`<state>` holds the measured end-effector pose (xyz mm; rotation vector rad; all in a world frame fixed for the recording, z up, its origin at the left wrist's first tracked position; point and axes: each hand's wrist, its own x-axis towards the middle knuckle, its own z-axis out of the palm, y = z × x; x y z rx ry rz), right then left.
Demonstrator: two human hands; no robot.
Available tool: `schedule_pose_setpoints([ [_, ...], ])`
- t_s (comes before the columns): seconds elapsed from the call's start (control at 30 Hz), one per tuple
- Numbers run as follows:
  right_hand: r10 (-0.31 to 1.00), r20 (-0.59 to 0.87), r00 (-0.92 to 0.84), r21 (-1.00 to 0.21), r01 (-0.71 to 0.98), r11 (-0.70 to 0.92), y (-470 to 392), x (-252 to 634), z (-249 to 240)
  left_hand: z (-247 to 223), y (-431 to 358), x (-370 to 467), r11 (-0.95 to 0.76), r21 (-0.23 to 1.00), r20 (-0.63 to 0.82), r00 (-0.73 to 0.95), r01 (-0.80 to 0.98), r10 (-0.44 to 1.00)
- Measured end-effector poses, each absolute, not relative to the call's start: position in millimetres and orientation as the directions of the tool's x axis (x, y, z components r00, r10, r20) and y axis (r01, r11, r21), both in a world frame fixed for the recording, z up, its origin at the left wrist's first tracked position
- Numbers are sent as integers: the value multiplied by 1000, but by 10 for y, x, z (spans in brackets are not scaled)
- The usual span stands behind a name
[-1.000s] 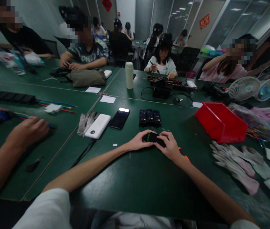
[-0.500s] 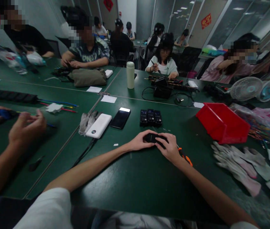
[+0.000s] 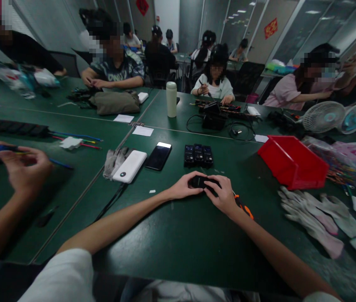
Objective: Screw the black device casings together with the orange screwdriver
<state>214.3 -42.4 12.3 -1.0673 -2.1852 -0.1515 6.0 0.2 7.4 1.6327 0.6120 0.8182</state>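
Both my hands are closed around a small black block-shaped device (image 3: 199, 181) low over the green table. My left hand (image 3: 186, 185) grips its left end, and my right hand (image 3: 221, 191) holds the right end with fingers across the top. Much of the device is covered by my fingers. Just beyond it stand three black modules (image 3: 198, 155) side by side in a row. A tool with orange-and-black handles (image 3: 243, 206) lies by my right wrist, partly hidden.
Left of my hands lie a phone (image 3: 159, 156), a white power bank (image 3: 130, 167) with a cable, and a grey glove (image 3: 113, 161). A red bin (image 3: 294, 161) and work gloves (image 3: 311, 214) are at right. A bottle (image 3: 171, 100) stands ahead. A co-worker's hands (image 3: 27, 170) handle wires at left.
My hands and the black device stay almost still. The co-worker's near hand at left has moved left, toward their other hand. People in the background have shifted.
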Motion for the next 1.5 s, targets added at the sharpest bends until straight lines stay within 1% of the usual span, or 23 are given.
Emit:
schedule_pose_setpoints([
  [0.3, 686, 603, -408, -223, 740, 635, -412, 2138, 103, 85, 1, 57, -224, 974, 201, 605, -39, 770],
  [0.47, 687, 591, -422, -269, 700, 661, -398, 2153, 89, 94, -10, 57, -232, 972, 215, 592, -48, 777],
  [0.6, 629, 630, -456, -232, 662, 712, -404, 2174, 77, 116, -19, 42, -260, 965, 230, 582, -34, 780],
  [0.7, 571, 661, -486, -176, 640, 748, -425, 2183, 88, 130, 1, 35, -240, 966, 249, 572, -93, 781],
  [0.8, 488, 680, -548, -87, 600, 795, -450, 2186, 100, 127, 44, 34, -90, 981, 175, 587, -171, 790],
  [0.87, 420, 687, -593, -26, 558, 829, -460, 2191, 93, 126, 69, 30, 99, 972, 64, 646, -214, 761],
  [0.97, 357, 685, -635, 25, 510, 860, -464, 2208, 59, 141, 72, 7, 387, 904, -100, 787, -184, 609],
  [1.03, 357, 668, -653, 27, 500, 866, -464, 2219, 36, 156, 54, -12, 487, 862, -160, 839, -138, 520],
  [1.07, 366, 658, -658, 21, 502, 865, -464, 2222, 28, 160, 44, -19, 516, 846, -175, 846, -133, 504],
  [1.13, 405, 650, -643, -5, 530, 848, -462, 2218, 25, 159, 26, -26, 555, 814, -174, 839, -172, 515],
  [1.3, 561, 698, -445, -150, 675, 723, -435, 2171, 71, 147, 14, -5, 567, 741, -94, 781, -359, 617],
  [1.43, 630, 680, -375, -268, 674, 689, -431, 2125, 105, 150, -6, 19, 544, 738, -99, 733, -399, 673],
  [1.5, 679, 653, -335, -356, 656, 666, -448, 2095, 115, 148, -26, 33, 530, 752, -112, 716, -392, 689],
])
